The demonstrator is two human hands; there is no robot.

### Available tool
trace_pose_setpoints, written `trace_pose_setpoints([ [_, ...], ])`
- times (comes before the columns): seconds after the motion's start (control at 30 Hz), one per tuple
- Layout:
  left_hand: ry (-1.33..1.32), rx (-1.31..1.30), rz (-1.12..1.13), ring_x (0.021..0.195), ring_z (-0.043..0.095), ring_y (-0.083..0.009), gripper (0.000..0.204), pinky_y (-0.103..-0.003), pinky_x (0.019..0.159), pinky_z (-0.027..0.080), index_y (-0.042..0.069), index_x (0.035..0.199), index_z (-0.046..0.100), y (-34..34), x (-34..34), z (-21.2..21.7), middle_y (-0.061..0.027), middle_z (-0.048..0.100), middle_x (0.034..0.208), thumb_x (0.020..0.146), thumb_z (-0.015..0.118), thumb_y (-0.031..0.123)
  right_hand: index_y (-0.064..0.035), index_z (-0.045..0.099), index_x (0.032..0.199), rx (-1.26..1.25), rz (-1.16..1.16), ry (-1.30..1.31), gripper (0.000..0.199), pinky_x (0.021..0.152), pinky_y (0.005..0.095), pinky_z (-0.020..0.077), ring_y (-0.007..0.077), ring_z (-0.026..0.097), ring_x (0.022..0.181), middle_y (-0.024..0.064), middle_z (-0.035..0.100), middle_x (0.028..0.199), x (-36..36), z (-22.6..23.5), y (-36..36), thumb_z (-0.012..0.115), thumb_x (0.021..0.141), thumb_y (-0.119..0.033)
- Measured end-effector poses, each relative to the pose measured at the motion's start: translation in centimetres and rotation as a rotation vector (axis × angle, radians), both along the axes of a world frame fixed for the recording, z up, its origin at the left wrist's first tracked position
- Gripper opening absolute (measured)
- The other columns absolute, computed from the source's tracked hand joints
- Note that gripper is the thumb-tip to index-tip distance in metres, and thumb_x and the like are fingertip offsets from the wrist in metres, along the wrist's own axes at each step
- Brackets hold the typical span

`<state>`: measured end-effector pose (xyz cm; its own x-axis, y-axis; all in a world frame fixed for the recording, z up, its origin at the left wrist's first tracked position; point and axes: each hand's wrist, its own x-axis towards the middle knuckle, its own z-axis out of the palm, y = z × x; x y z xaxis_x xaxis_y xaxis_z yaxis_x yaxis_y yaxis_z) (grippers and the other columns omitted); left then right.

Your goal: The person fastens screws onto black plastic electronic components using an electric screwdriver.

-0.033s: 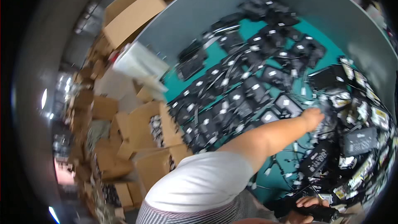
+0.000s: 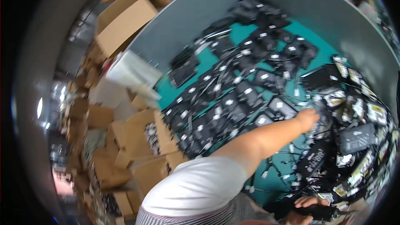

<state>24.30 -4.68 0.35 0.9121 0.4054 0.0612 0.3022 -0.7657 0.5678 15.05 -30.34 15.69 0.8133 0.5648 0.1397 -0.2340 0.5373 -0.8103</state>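
My left arm [image 2: 254, 141], in a white sleeve, reaches across the work surface. My left hand [image 2: 307, 118] is closed at the edge of a pile, its fingertips hidden against a dark thing in clear plastic wrap [image 2: 323, 116]. What it grips cannot be made out. Beside it lies a black boxy device with a white label [image 2: 281, 106]. At the lower right my right hand [image 2: 306, 206] is closed around a black elongated device [image 2: 318, 212], partly cut off by the lower edge. Between the hands lie a black power strip-like block [image 2: 312, 160] and loose cables [image 2: 271, 171].
Rows of black labelled devices [image 2: 229, 102] cover the green surface [image 2: 308, 29], bounded by a curved grey wall [image 2: 179, 21]. Wrapped parts and a dark box [image 2: 357, 138] are heaped at right. Cardboard boxes [image 2: 137, 137] and a whitish packet [image 2: 133, 71] stand at left.
The whole scene has shifted slightly left in the picture as the view turned. Both hands stay at the same things, with little visible movement of their own.
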Motion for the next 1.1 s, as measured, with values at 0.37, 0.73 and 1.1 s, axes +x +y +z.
trace_pose_setpoints([
  [0.37, -0.138, -0.437, 0.199, 0.063, 0.058, -0.0286, 0.015, -0.036, 0.060, 0.048, 0.008, 0.086, 0.059, 0.5, 1.9, -0.8, -0.0114, 0.059, 0.075, 0.075, 0.062, 0.017, -0.0072, 0.031, 0.115, -0.102, -0.132, -0.051, 0.068, 0.045, 0.0269, 0.0467, 0.0150, 0.050, 0.049, 0.0058, 0.047, 0.067, 0.9, 0.8, -2.1, 0.066, 0.073, -0.047],
  [0.73, -0.142, -1.767, 0.473, 0.071, 0.057, -0.0173, 0.008, -0.028, 0.060, 0.050, 0.006, 0.089, 0.050, -0.4, 1.7, 3.8, -0.0061, 0.054, 0.080, 0.086, 0.054, 0.013, -0.0078, 0.033, 0.115, 0.021, -0.081, 0.002, 0.067, 0.048, 0.0309, 0.0478, 0.0190, 0.053, 0.051, 0.0078, 0.050, 0.067, 1.4, 1.3, -3.2, 0.070, 0.072, -0.042],
  [1.1, -0.339, -1.762, 0.250, 0.060, 0.048, -0.0060, 0.013, -0.019, 0.052, 0.039, 0.005, 0.093, 0.055, -3.4, -11.2, 11.2, 0.0012, 0.054, 0.075, 0.084, 0.059, 0.015, -0.0066, 0.036, 0.114, 0.230, 0.014, 0.091, 0.063, 0.062, 0.0375, 0.0488, 0.0250, 0.057, 0.066, 0.0136, 0.054, 0.076, 0.0, 3.0, -2.8, 0.076, 0.069, -0.025],
])
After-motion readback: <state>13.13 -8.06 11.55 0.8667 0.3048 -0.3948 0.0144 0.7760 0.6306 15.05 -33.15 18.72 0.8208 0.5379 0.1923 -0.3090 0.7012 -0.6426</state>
